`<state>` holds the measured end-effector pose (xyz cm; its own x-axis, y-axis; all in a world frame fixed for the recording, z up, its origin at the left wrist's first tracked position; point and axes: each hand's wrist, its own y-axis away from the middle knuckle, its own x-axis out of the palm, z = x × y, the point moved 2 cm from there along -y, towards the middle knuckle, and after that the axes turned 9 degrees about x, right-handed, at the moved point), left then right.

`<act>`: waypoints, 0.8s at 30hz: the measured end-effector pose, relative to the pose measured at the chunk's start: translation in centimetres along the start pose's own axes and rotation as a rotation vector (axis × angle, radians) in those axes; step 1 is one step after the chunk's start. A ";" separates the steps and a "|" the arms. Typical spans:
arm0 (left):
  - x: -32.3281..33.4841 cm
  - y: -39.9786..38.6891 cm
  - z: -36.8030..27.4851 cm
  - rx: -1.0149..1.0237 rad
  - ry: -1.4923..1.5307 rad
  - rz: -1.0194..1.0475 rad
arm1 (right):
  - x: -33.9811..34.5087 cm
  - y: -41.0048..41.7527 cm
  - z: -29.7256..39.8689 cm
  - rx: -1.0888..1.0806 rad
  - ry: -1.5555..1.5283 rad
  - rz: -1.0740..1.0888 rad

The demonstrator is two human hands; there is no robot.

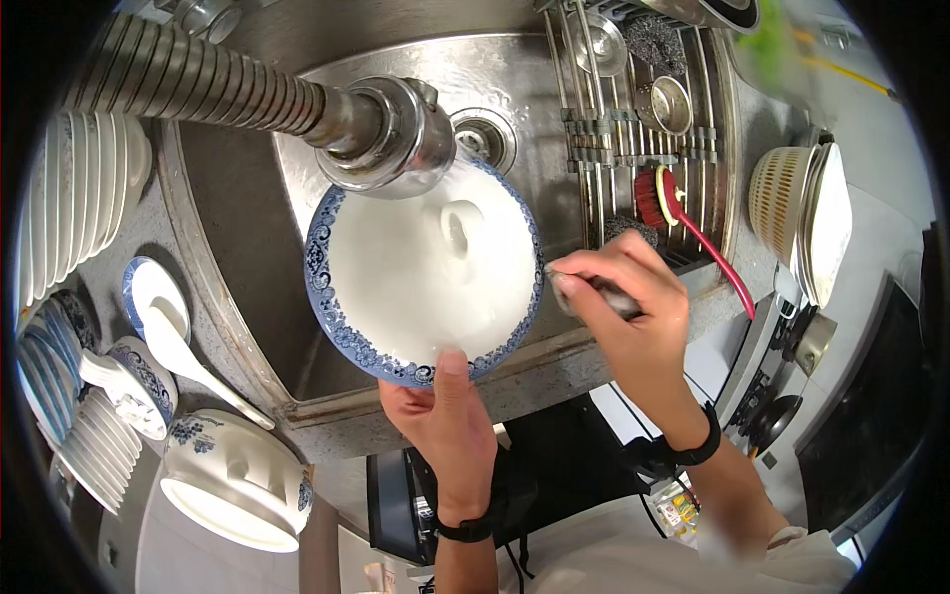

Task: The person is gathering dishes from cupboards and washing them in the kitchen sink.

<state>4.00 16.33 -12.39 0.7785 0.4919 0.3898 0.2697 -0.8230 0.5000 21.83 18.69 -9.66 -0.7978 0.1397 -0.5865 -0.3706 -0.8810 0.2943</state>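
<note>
A white ceramic lid [393,275] with a blue patterned rim and a small loop handle [462,230] in its middle is held over the sink. My left hand [449,434] grips its near edge, thumb on top and fingers underneath. Just right of the lid, my right hand [649,312] pinches a crumpled greyish cloth [614,298], close to the rim. The faucet head [397,141], on a ribbed metal hose [200,74], hangs over the lid's far edge and hides part of it. Whether water is running is hard to tell.
A stainless sink [527,89] with a drain [486,137] lies beneath. On its right, a wire rack [594,171] holds a red-handled brush [672,197], scouring pads and a strainer cup [668,104]. Stacked plates [82,200], a white ladle [185,356] and a tureen [234,475] stand at left.
</note>
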 end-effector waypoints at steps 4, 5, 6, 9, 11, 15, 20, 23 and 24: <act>-0.3 0.2 0.6 -0.034 0.032 -0.015 | -1.0 -0.5 0.4 -0.028 -0.009 -0.035; -0.3 0.3 0.6 -0.031 0.034 -0.017 | -1.3 -0.7 0.6 -0.031 -0.009 -0.033; -0.3 0.4 0.7 -0.041 0.027 -0.020 | -1.5 -0.9 0.8 -0.044 0.000 -0.037; -0.6 0.7 0.8 -0.050 0.005 -0.016 | -2.0 -1.4 1.1 -0.060 0.006 -0.038; -1.4 1.1 1.0 -0.049 -0.012 -0.008 | -2.1 -1.7 1.2 -0.059 0.039 -0.045; -2.5 1.5 1.3 -0.030 -0.104 0.120 | -2.1 -2.5 1.8 -0.107 0.022 -0.051; -2.1 1.4 1.2 -0.065 -0.093 0.134 | -1.5 -6.0 2.5 -0.207 0.034 0.116; -1.7 1.3 0.6 -0.091 -0.240 0.189 | -0.5 -8.4 3.0 -0.308 0.080 0.235; -1.6 1.2 0.4 -0.108 -0.268 0.196 | 0.2 -9.0 3.4 -0.427 0.108 0.328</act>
<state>3.30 14.44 -12.67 0.9347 0.2235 0.2764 0.0501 -0.8526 0.5201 23.43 28.19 -9.89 -0.7775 -0.2001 -0.5962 0.1331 -0.9789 0.1549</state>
